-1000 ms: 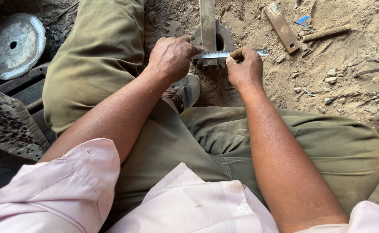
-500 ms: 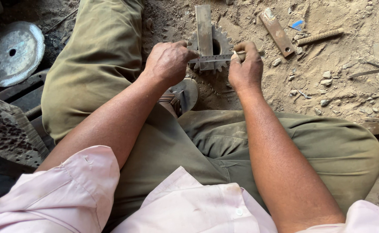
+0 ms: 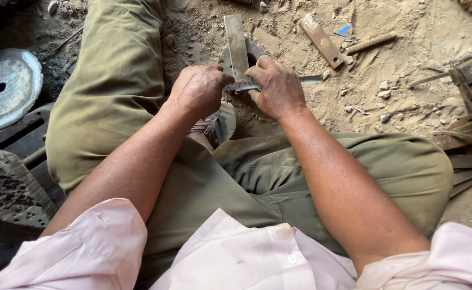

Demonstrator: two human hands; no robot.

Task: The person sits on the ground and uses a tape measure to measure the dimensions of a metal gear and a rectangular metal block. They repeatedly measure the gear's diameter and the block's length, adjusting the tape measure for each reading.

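flat grey metal bar (image 3: 235, 45), dusty, upright across ruler (image 3: 311, 79)

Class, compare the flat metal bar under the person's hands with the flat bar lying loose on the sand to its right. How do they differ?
The metal bar under the hands points straight away from the person; the loose bar lies slanted. The left hand and right hand meet at the first bar's near end, while nothing touches the loose bar. The first looks grey, the loose one rusty brown. Both are flat strips on sandy ground.

Trousers (image 3: 112, 80) olive green. Shirt (image 3: 236, 258) pale pink. Ground (image 3: 407, 32) sandy tan. Disc (image 3: 5, 86) dull silver-grey. Flat bar (image 3: 236, 43) grey-brown. Scrap (image 3: 344, 30) bright blue.
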